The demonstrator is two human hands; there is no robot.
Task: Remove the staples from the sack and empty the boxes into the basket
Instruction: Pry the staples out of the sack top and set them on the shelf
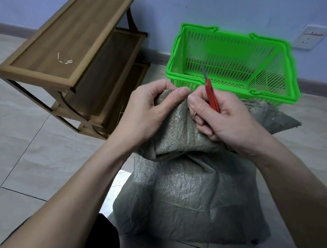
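Note:
A grey-green woven sack (189,196) stands on the floor between my forearms, its top folded over. My left hand (150,112) grips the folded top edge, thumb pressed on the fabric. My right hand (221,119) holds a red utility knife (211,94) with its blade pointing up and away, and its thumb and fingers pinch the sack fabric beside my left thumb. A bent metal staple (194,115) shows in the fabric by my right fingers. The green plastic basket (272,91) sits empty just behind the sack. No boxes are visible.
A wooden tiered shelf (72,50) stands at the left, with a few pulled staples (65,59) lying on its top tray. A wall socket (310,37) is on the blue wall at the right. Pale floor tiles lie all around.

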